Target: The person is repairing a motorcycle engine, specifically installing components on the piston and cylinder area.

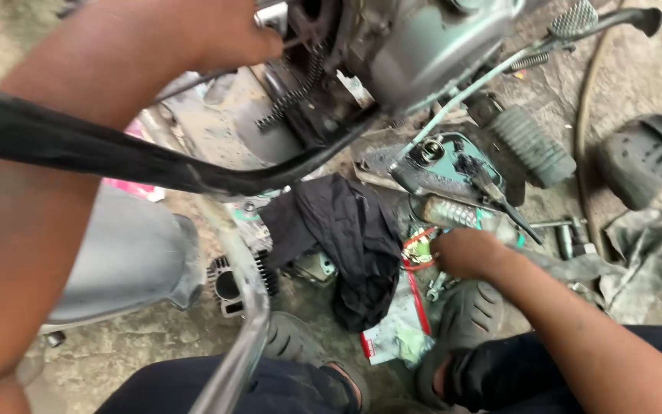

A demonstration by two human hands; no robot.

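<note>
My left hand (220, 34) reaches up at the top of the view and rests against the greasy engine block (415, 46) of a motorcycle, beside a coil spring (296, 88); its fingers are curled, and what they grip is hidden. My right hand (465, 251) is down on the ground, its fingers closed among small metal parts and a red and green piece (421, 247) next to a knurled metal part (450, 212). Whether it holds one of them is not visible.
A black rag (350, 238) lies in the middle. A finned cylinder (227, 287) sits on the dirt at left, behind a chrome pipe (247, 322). A black cable (116, 157) crosses the view. Ribbed footpeg (534, 146), pliers (499, 195), printed packet (396, 330), my sandals and knees below.
</note>
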